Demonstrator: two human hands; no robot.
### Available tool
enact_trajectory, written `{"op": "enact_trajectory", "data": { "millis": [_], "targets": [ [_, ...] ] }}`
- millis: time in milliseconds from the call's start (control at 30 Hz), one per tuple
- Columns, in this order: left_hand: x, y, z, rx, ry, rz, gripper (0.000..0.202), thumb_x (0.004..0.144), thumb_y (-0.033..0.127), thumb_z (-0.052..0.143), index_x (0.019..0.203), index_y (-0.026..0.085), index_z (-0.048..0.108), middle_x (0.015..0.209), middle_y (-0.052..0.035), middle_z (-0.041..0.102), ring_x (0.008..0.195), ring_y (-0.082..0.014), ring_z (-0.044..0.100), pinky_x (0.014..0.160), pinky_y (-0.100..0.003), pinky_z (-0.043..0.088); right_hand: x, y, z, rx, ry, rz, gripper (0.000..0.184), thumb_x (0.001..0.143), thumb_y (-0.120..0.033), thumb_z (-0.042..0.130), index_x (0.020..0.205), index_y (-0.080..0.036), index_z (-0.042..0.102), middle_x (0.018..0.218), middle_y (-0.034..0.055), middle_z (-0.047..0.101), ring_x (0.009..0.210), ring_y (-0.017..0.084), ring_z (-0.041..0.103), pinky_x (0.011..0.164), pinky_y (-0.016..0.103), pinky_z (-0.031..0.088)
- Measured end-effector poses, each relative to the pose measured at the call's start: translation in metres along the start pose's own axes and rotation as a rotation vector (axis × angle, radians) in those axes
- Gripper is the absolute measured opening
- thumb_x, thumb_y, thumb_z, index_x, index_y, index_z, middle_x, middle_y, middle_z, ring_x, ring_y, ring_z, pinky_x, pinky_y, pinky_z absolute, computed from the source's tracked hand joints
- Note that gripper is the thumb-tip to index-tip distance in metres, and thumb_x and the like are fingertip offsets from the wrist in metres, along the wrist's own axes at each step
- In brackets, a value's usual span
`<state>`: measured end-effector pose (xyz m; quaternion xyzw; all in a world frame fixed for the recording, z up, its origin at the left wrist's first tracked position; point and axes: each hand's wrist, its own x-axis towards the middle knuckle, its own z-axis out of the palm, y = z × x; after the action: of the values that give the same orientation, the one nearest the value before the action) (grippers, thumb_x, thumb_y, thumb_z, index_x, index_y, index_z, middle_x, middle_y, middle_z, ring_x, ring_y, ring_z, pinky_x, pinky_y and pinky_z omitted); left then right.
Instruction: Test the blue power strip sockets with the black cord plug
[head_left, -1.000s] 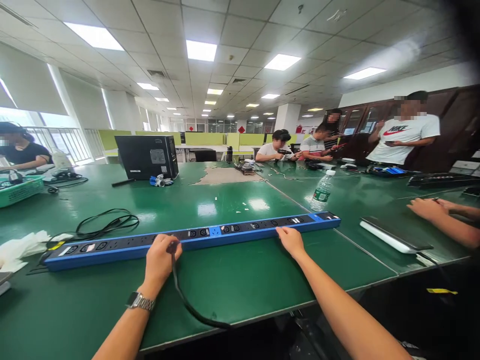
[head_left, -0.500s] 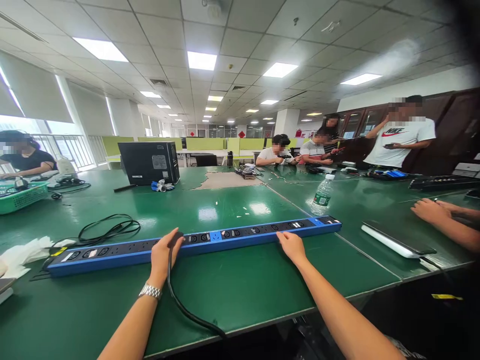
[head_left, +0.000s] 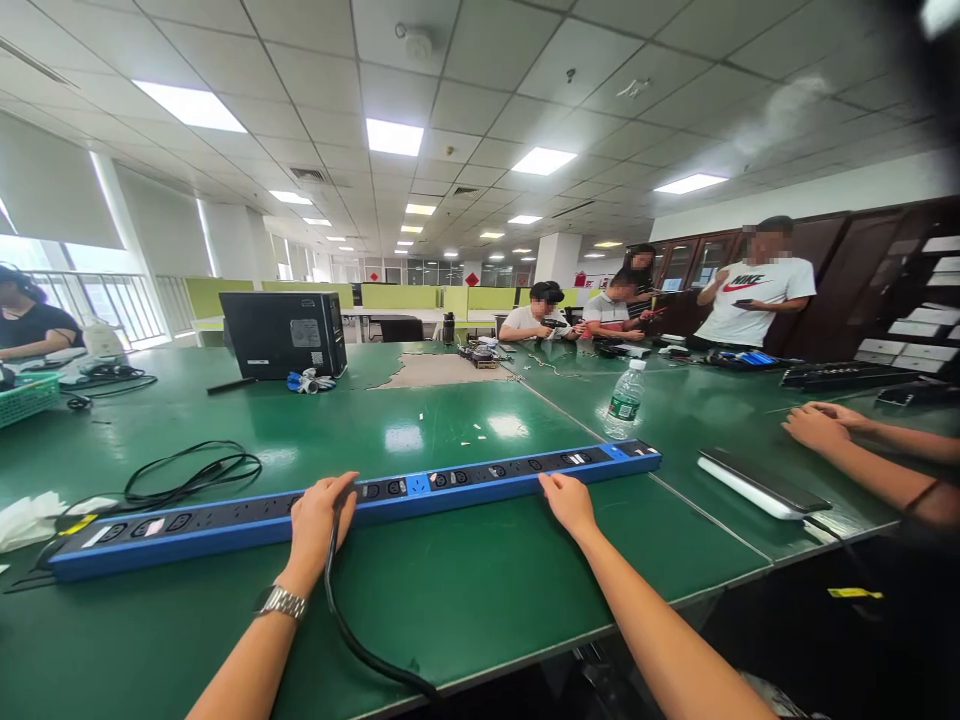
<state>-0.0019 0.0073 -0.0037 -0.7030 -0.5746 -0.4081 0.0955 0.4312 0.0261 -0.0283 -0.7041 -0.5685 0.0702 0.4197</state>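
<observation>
A long blue power strip (head_left: 480,490) with black sockets lies across the green table. My left hand (head_left: 319,515) is closed at the strip's middle, around the end of a thick black power cord (head_left: 337,610). The plug is mostly hidden by my fingers, so I cannot tell whether it sits in a socket. From there the cord hangs down over the table's front edge. Farther right, my right hand (head_left: 568,503) has its fingers curled against the strip's near edge, gripping it.
Beyond the strip's right end stands a water bottle (head_left: 624,400). A black-and-white flat device (head_left: 761,483) lies right, near another person's hands (head_left: 821,425). Coiled black cable (head_left: 195,470) rests left; a black computer case (head_left: 283,335) stands behind. Several people sit or stand around.
The whole view has shifted slightly, so things appear farther left. My left hand has turned over the plug, hiding more of it. My right hand stays at the strip's edge.
</observation>
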Motion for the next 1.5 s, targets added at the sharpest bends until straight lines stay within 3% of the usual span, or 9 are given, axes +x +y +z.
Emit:
{"op": "enact_trajectory", "data": {
  "millis": [167, 267, 367, 467, 633, 767, 1067, 1267, 1500],
  "targets": [
    [-0.007, 0.000, 0.002, -0.012, -0.007, 0.024, 0.033, 0.089, 0.032, 0.048, 0.117, 0.026, 0.063, 0.110, -0.0062, 0.070, 0.105, -0.0245, 0.063, 0.095, -0.042, 0.044, 0.000, 0.000, 0.000, -0.009, -0.004, 0.004, 0.045, 0.082, -0.053, 0.040, 0.050, -0.022, 0.045, 0.050, 0.0023, 0.055, 0.051, 0.016, 0.047, 0.052, 0.027, 0.029],
    [-0.006, -0.003, 0.002, -0.082, 0.006, 0.020, 0.035, 0.089, 0.035, 0.047, 0.117, 0.022, 0.063, 0.106, -0.0083, 0.072, 0.098, -0.0243, 0.066, 0.091, -0.040, 0.048, 0.000, 0.000, 0.000, -0.003, -0.002, 0.015, 0.045, 0.082, -0.052, 0.041, 0.049, -0.021, 0.046, 0.049, 0.0023, 0.054, 0.051, 0.016, 0.047, 0.053, 0.027, 0.029],
    [0.001, 0.003, 0.001, -0.161, 0.093, -0.075, 0.039, 0.090, 0.040, 0.047, 0.117, 0.018, 0.062, 0.104, -0.0104, 0.072, 0.093, -0.0240, 0.067, 0.086, -0.038, 0.051, 0.001, 0.000, 0.000, 0.008, -0.002, 0.020, 0.045, 0.081, -0.052, 0.041, 0.048, -0.021, 0.046, 0.048, 0.0022, 0.053, 0.051, 0.017, 0.047, 0.053, 0.027, 0.029],
    [0.010, 0.025, 0.007, -0.231, 0.125, -0.106, 0.041, 0.091, 0.041, 0.047, 0.124, 0.020, 0.059, 0.109, -0.0091, 0.071, 0.096, -0.0228, 0.067, 0.087, -0.036, 0.052, 0.002, 0.001, 0.001, 0.014, -0.006, 0.021, 0.044, 0.081, -0.052, 0.041, 0.049, -0.021, 0.047, 0.049, 0.0019, 0.053, 0.052, 0.017, 0.048, 0.053, 0.027, 0.029],
    [0.019, 0.075, 0.033, -0.206, -0.043, -0.069, 0.038, 0.093, 0.034, 0.045, 0.125, 0.019, 0.059, 0.094, -0.0093, 0.073, 0.084, -0.0220, 0.067, 0.078, -0.034, 0.051, 0.002, 0.002, 0.000, 0.014, -0.004, 0.016, 0.045, 0.081, -0.052, 0.041, 0.050, -0.022, 0.046, 0.049, 0.0016, 0.052, 0.053, 0.017, 0.047, 0.054, 0.027, 0.029],
    [0.021, 0.096, 0.043, -0.044, -0.148, -0.096, 0.037, 0.094, 0.033, 0.043, 0.124, 0.018, 0.059, 0.091, -0.0103, 0.073, 0.088, -0.0239, 0.067, 0.082, -0.037, 0.048, 0.002, 0.001, 0.000, 0.019, 0.001, 0.011, 0.044, 0.081, -0.052, 0.041, 0.050, -0.022, 0.046, 0.049, 0.0016, 0.052, 0.053, 0.017, 0.047, 0.054, 0.027, 0.030],
    [0.022, 0.104, 0.044, 0.011, -0.222, -0.028, 0.036, 0.091, 0.031, 0.051, 0.123, 0.020, 0.062, 0.102, -0.0117, 0.072, 0.100, -0.0261, 0.064, 0.087, -0.039, 0.045, 0.003, 0.003, 0.002, 0.029, -0.007, 0.036, 0.043, 0.081, -0.051, 0.043, 0.051, -0.021, 0.048, 0.049, 0.0012, 0.052, 0.053, 0.017, 0.047, 0.054, 0.027, 0.029],
    [0.016, 0.106, 0.048, -0.015, -0.190, -0.022, 0.035, 0.091, 0.029, 0.052, 0.124, 0.023, 0.062, 0.113, -0.0080, 0.071, 0.106, -0.0245, 0.061, 0.092, -0.040, 0.044, 0.002, -0.001, -0.001, 0.047, -0.003, 0.047, 0.044, 0.079, -0.053, 0.043, 0.049, -0.021, 0.049, 0.048, 0.0013, 0.052, 0.051, 0.016, 0.047, 0.053, 0.027, 0.029],
    [0.008, 0.101, 0.055, 0.023, -0.157, -0.048, 0.050, 0.091, 0.029, 0.051, 0.138, 0.015, 0.045, 0.113, -0.0112, 0.069, 0.107, -0.0227, 0.061, 0.098, -0.038, 0.040, -0.007, -0.013, 0.000, 0.122, 0.054, 0.071, 0.042, 0.076, -0.053, 0.044, 0.048, -0.022, 0.047, 0.043, -0.0003, 0.047, 0.048, 0.016, 0.044, 0.051, 0.027, 0.030]
  ]
}}
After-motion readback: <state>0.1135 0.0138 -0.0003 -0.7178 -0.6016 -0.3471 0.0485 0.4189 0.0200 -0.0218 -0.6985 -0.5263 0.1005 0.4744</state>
